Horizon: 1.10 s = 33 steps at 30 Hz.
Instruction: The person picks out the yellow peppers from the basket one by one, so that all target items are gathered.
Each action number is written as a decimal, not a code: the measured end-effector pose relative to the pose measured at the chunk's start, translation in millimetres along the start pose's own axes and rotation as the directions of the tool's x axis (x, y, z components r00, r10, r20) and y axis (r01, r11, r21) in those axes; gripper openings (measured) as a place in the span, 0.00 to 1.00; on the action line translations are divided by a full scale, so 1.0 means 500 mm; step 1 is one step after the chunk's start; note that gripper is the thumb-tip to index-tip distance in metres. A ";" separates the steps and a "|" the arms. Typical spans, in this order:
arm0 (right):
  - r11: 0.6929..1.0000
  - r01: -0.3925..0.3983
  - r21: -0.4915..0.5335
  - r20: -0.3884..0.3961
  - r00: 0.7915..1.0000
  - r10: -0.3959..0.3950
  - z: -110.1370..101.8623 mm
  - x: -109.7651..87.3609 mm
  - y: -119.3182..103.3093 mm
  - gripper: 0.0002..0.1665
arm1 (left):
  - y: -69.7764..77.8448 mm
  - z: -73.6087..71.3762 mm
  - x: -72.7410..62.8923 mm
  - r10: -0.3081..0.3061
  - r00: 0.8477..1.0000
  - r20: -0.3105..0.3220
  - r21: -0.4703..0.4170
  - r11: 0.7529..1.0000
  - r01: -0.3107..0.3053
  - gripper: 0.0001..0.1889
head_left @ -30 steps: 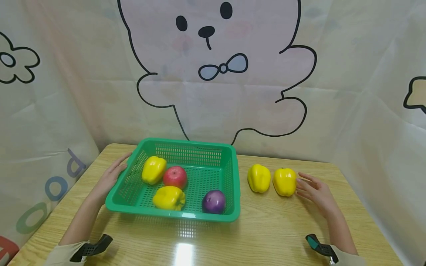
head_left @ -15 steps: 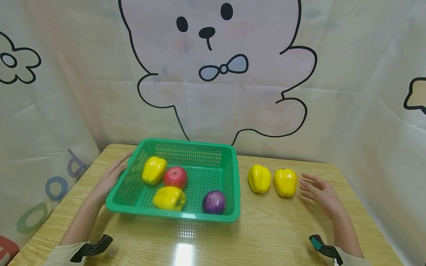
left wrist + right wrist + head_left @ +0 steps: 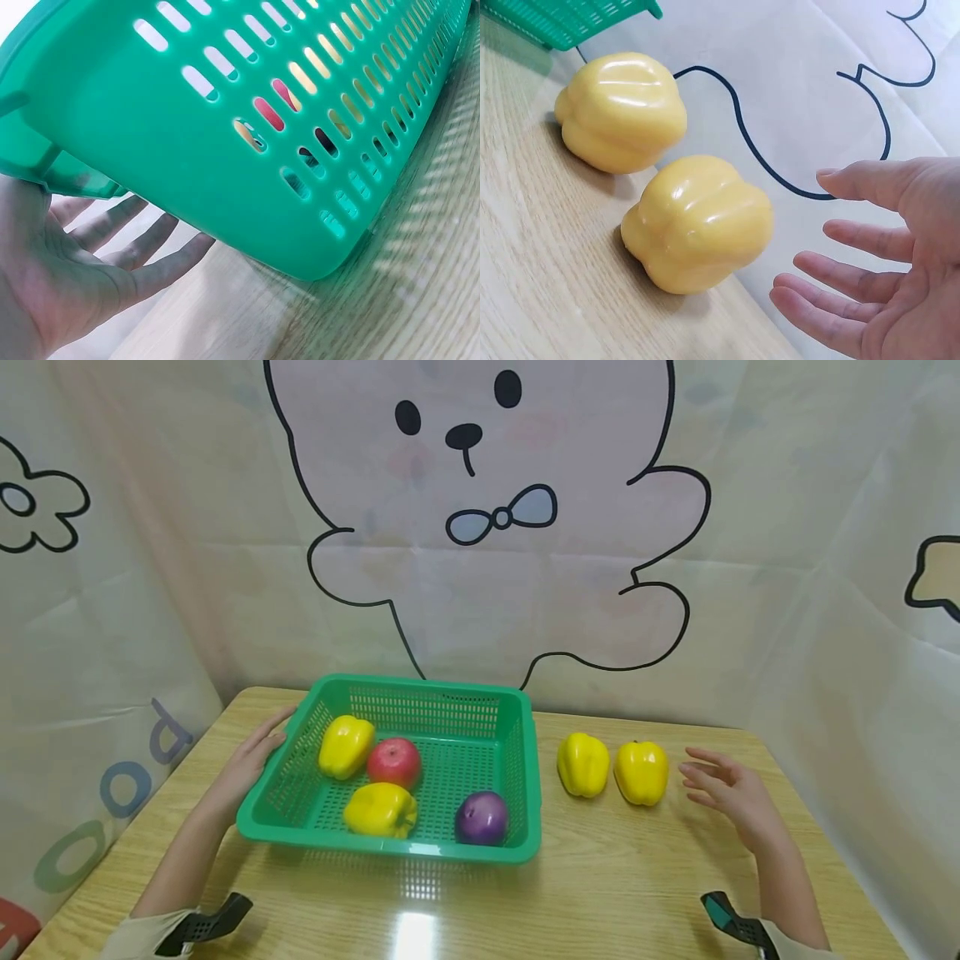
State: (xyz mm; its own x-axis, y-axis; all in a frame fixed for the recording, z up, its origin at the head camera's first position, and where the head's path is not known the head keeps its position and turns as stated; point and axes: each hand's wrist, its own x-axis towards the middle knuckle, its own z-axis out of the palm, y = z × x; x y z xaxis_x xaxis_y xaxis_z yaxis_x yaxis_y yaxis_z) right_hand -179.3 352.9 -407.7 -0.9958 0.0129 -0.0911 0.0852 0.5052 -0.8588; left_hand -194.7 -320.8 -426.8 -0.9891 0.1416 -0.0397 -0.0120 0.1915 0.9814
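Observation:
A green plastic basket sits on the table, holding two yellow bell peppers, a red apple and a round purple thing. My left hand rests against the basket's left side. In the left wrist view, the fingers lie nearly straight along the basket's outer wall, beneath its rim. Two more yellow bell peppers stand side by side right of the basket: one nearer it, another farther right. Just right of that pepper, apart from it, my right hand hovers with loosely bent fingers and nothing in them.
The wooden table carries everything. A cloth backdrop with a cartoon bear rises directly behind its far edge, and more cloth hangs at both sides. Dark camera mounts are worn on both wrists.
My right hand has drawn back a little to the right, away from the rightmost bell pepper. The left hand, the basket and its contents stay where they were.

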 end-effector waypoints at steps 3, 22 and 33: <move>1.000 0.007 -0.010 -0.006 1.000 -0.007 -0.001 -0.002 -0.006 0.41 | 0.000 0.000 0.001 -0.019 1.000 -0.010 0.015 1.000 0.019 0.35; 0.998 0.057 -0.023 -0.029 0.998 -0.058 0.005 -0.023 -0.054 0.38 | -0.002 0.003 -0.002 0.027 1.000 0.000 -0.069 0.997 -0.027 0.34; 0.992 0.128 0.000 -0.058 0.990 -0.128 0.022 -0.034 -0.085 0.35 | 0.006 0.003 -0.002 -0.068 0.995 -0.076 -0.051 0.997 0.064 0.34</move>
State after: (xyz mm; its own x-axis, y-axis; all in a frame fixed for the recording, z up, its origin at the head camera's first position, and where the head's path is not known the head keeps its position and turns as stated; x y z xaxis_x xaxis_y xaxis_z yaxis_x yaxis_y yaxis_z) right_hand -165.8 321.6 -375.4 -0.9988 -0.0019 0.0489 -0.0432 0.5028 -0.8633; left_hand -193.5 -319.1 -424.2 -0.9943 0.0542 -0.0920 -0.0829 0.1508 0.9851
